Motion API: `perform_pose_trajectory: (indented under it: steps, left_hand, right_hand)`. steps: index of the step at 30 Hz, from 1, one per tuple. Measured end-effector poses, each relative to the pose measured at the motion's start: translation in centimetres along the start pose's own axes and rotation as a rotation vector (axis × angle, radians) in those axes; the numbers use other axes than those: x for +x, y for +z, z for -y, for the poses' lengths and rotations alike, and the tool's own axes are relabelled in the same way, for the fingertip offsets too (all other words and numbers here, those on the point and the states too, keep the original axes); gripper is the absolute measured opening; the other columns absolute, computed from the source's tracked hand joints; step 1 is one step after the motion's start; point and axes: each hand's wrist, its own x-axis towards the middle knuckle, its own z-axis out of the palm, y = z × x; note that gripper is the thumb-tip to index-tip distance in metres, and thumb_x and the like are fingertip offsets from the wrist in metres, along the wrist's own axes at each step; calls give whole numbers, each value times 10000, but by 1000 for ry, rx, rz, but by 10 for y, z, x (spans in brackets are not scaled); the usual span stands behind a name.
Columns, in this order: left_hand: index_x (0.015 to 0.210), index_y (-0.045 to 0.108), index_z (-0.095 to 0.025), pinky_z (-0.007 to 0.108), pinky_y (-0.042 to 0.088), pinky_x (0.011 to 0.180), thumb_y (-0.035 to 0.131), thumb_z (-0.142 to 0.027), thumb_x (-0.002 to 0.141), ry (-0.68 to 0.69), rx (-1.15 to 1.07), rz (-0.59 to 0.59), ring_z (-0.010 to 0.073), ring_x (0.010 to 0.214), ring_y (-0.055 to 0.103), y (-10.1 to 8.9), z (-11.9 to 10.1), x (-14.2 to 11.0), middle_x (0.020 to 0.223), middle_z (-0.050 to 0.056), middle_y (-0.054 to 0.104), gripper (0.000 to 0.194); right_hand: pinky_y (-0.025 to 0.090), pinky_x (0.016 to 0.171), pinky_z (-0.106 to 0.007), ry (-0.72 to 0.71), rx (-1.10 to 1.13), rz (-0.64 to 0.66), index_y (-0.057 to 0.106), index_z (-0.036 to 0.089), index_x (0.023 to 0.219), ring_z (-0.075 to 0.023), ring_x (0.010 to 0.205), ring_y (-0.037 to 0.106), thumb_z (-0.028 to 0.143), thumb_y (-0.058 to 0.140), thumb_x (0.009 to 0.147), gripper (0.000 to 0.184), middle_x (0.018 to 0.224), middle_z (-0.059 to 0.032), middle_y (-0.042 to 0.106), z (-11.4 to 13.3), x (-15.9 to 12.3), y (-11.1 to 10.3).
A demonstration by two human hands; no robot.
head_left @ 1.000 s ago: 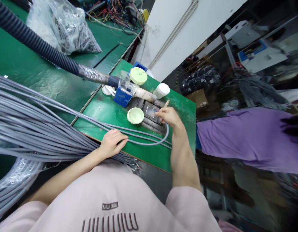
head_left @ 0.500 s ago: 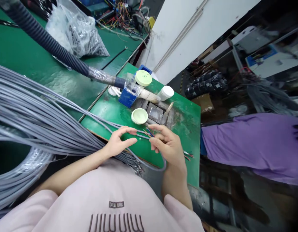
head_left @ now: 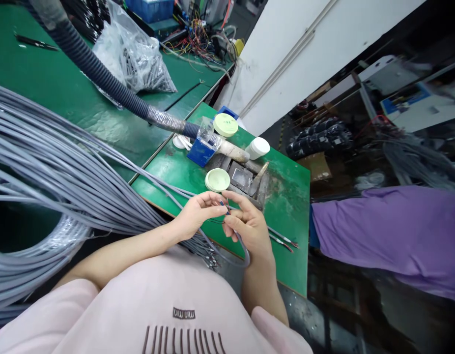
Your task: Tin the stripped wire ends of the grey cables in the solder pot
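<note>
My right hand (head_left: 250, 227) is closed on a grey cable (head_left: 246, 253) near its stripped end, and the cable loops down below the wrist. Thin coloured wires (head_left: 223, 203) stick out of that end between the two hands. My left hand (head_left: 196, 214) meets them, its thumb and fingers pinched on the wire tips. Just beyond the hands stands an open pale-green tub (head_left: 217, 180). Two more grey cables with stripped ends (head_left: 286, 243) lie on the green bench to the right of my right hand.
A large bundle of grey cables (head_left: 76, 167) spreads over the left side. Beyond the hands sit a square metal pot (head_left: 242, 178), a fume hose (head_left: 117, 81) with a blue box (head_left: 201, 151), and a white tub (head_left: 257, 147). A person in purple (head_left: 389, 236) is at the right.
My left hand has moved right and closed on the wire tips; before, its fingers were apart. The view has shifted slightly, and my right hand still holds the cable.
</note>
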Motion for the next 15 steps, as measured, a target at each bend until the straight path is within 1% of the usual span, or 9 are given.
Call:
perform_pose_trajectory:
  steps: [2, 3, 6, 8, 15]
  left_hand:
    - [920, 642, -148, 241, 460, 696, 833, -272, 595, -26, -36, 7, 103, 715, 596, 0, 0, 0, 785, 6, 647, 397]
    - [926, 641, -150, 242, 457, 687, 837, -271, 589, -42, -49, 15, 103, 709, 593, 0, 0, 0, 787, 5, 647, 409]
    - [762, 632, -137, 251, 449, 669, 835, -286, 587, -69, -49, 27, 96, 660, 571, -1, 2, 0, 750, 0, 636, 306]
    - [681, 610, -132, 259, 447, 668, 830, -296, 595, -58, -28, 14, 93, 635, 558, -1, 3, 0, 713, -5, 624, 287]
    - [652, 598, -137, 267, 436, 644, 828, -318, 595, -29, -4, -40, 102, 597, 555, -2, 5, -1, 650, -11, 621, 298]
  right_hand:
    - [318, 328, -176, -9, 18, 13, 538, 226, 1253, -76, 346, 413, 376, 675, 764, 529, 479, 64, 576, -1, 0, 0]
    - [317, 327, -176, -12, 26, 17, 537, 227, 1252, -76, 347, 415, 374, 675, 763, 529, 479, 64, 577, -2, 0, 1]
    - [311, 324, -177, -5, 31, 15, 529, 225, 1257, -78, 344, 417, 381, 677, 759, 542, 473, 66, 572, -3, 1, 0]
    - [310, 323, -180, 0, 28, 12, 530, 227, 1255, -79, 341, 413, 389, 676, 757, 543, 472, 67, 569, -4, 2, 0]
    - [325, 334, -193, -15, 29, -11, 544, 218, 1208, -92, 357, 432, 430, 657, 767, 502, 467, 69, 555, -10, 6, 2]
